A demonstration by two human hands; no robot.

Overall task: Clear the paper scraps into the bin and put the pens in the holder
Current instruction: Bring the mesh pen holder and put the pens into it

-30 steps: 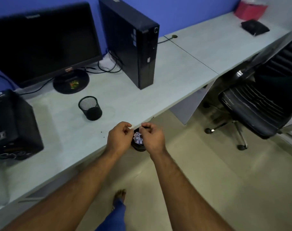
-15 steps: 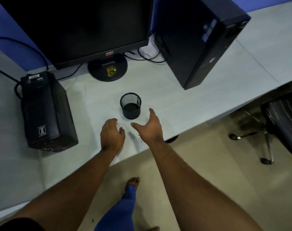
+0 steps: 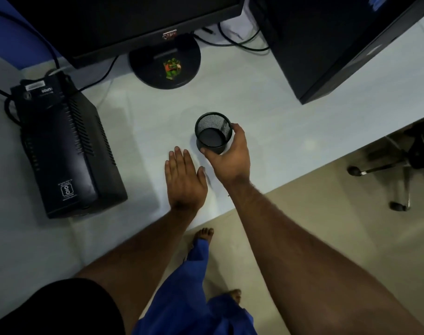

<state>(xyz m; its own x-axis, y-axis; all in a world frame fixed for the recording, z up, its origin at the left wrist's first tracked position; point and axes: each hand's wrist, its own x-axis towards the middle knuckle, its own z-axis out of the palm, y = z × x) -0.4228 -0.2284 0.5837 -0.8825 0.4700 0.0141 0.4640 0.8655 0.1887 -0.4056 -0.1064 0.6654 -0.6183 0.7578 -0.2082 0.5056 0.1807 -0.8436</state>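
Note:
A black mesh pen holder (image 3: 212, 131) stands upright on the pale desk (image 3: 266, 122), and I see nothing inside it. My right hand (image 3: 231, 158) wraps around its right and near side, thumb and fingers on the wall. My left hand (image 3: 184, 180) lies flat on the desk, palm down with fingers together, just left of the holder and not touching it. No pens, paper scraps or bin show in this view.
A black UPS box (image 3: 66, 151) stands at the left. The monitor's round base (image 3: 165, 62) and cables lie behind the holder. A black computer tower (image 3: 327, 44) stands at the back right. An office chair's legs (image 3: 385, 170) are on the floor beyond the desk edge.
My hands left the paper scraps held over the bin below the desk edge and came up to the desk. My right hand has closed around the pen holder; my left hand flattened on the desk.

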